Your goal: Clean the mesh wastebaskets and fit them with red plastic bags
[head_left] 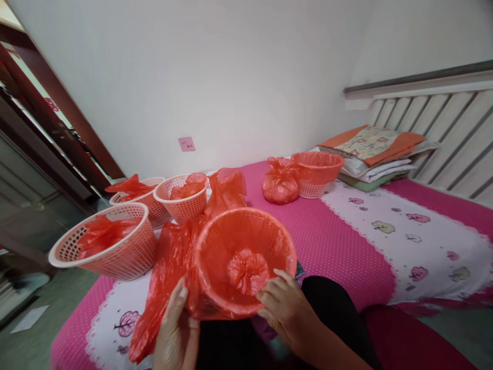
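A round plastic basket rests on my lap, lined with a thin red plastic bag folded over its rim. Inside lies a bunched red plastic bundle; its contents are hidden. My right hand curls over the basket's front right rim, fingers inside and thumb outside, gripping rim and film together. At the front left, my left hand has its thumb up against loose red film, its other fingers partly hidden behind the plastic. Several spread red bags lie just left of the basket.
Pink baskets with red plastic inside stand on the left of the bed. Farther back are a tied red bag and a film-covered basket. Folded cloths are stacked near the white headboard.
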The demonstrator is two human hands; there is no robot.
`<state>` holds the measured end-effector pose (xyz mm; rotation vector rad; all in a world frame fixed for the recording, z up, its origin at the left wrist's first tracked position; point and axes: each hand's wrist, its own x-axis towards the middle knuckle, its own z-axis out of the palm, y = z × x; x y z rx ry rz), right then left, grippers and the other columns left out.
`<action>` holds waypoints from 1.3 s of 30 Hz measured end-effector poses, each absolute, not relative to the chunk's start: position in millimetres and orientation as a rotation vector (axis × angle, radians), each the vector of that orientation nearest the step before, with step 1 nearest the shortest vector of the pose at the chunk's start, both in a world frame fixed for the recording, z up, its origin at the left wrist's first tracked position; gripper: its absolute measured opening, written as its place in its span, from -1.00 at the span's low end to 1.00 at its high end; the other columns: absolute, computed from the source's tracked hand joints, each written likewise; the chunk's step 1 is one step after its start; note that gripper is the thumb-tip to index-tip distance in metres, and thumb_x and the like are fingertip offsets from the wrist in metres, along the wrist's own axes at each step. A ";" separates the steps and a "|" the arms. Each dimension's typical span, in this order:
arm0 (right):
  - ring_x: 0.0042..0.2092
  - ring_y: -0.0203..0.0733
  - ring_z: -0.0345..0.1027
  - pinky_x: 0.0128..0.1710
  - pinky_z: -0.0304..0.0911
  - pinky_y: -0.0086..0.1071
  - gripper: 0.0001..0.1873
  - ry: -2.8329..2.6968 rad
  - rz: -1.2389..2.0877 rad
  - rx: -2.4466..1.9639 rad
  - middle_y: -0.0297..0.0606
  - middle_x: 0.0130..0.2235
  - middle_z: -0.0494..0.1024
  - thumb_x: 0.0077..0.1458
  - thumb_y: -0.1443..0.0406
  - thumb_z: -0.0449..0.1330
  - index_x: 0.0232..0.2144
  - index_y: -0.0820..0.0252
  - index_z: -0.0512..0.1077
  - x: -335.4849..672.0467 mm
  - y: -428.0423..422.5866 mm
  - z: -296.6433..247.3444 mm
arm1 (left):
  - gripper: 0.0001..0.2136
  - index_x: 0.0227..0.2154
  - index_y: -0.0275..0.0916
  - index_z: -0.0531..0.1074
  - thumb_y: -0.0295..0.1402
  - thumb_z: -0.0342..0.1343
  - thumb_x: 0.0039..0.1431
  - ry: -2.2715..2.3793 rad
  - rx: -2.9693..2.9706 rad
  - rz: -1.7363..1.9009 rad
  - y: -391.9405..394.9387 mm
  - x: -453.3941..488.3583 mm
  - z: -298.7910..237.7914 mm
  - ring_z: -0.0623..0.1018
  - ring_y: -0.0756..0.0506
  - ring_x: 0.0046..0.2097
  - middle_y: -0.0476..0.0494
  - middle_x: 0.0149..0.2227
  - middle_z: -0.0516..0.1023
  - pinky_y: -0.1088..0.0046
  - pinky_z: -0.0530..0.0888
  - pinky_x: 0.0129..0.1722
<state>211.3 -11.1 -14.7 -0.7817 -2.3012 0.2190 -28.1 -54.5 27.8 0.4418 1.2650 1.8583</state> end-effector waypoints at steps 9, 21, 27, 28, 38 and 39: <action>0.07 0.09 0.47 0.31 0.24 0.20 -0.53 -2.248 0.135 -0.776 -0.09 0.00 0.62 0.26 0.12 0.35 0.12 0.20 0.42 208.9 -10.5 -19.3 | -0.42 0.23 -0.08 0.51 -0.18 0.38 0.12 1.194 0.919 1.577 -33.0 -24.3 38.8 0.65 -0.13 -0.03 -0.22 0.09 0.65 0.43 0.62 -0.09; -0.03 0.07 0.60 -0.04 0.49 -0.08 -0.45 -1.040 1.413 -1.105 -0.01 -0.02 0.66 0.21 -0.13 0.27 -0.01 0.16 0.52 243.1 -4.5 -62.7 | -0.07 0.45 0.04 0.15 -0.08 0.44 0.04 1.783 1.622 1.489 -14.0 -13.8 21.8 0.44 -0.35 0.32 -0.26 0.44 0.28 -0.03 0.43 0.29; -0.36 -0.16 0.55 -0.32 0.36 -0.33 -0.34 -0.673 2.186 -0.706 -0.06 -0.29 0.67 -0.02 -0.23 0.38 -0.29 0.29 0.53 200.1 -18.5 -67.8 | -0.37 0.48 0.04 0.08 -0.20 0.07 0.42 1.703 1.964 1.373 -20.1 -11.2 13.3 0.18 -0.28 0.51 -0.20 0.51 0.19 -0.17 -0.11 0.51; -0.36 -0.18 0.54 -0.32 0.34 -0.34 -0.34 -0.645 2.234 -0.652 -0.07 -0.29 0.67 -0.02 -0.22 0.38 -0.29 0.29 0.54 194.5 -20.6 -66.0 | -0.38 0.48 0.02 0.07 -0.20 0.05 0.43 1.694 1.977 1.362 -21.2 -11.0 12.7 0.17 -0.28 0.51 -0.20 0.51 0.20 -0.17 -0.14 0.51; -0.38 -0.28 0.46 -0.38 0.26 -0.43 -0.64 -0.621 2.024 -0.706 -0.22 -0.29 0.64 -0.04 0.07 0.44 -0.36 0.17 0.47 196.2 -22.0 -61.4 | -0.42 0.41 -0.05 0.28 -0.28 0.04 0.35 1.586 1.657 1.444 -26.8 -14.4 15.1 0.06 -0.28 0.54 -0.15 0.49 0.25 -0.09 -0.10 0.52; -0.38 -0.30 0.47 -0.39 0.24 -0.44 -0.63 -0.664 2.061 -0.686 -0.20 -0.24 0.65 -0.06 0.08 0.46 -0.32 0.20 0.49 193.8 -23.9 -61.4 | -0.42 0.39 -0.06 0.32 -0.30 0.07 0.30 1.577 1.642 1.452 -26.5 -15.2 15.4 0.09 -0.28 0.54 -0.17 0.46 0.29 -0.08 -0.06 0.52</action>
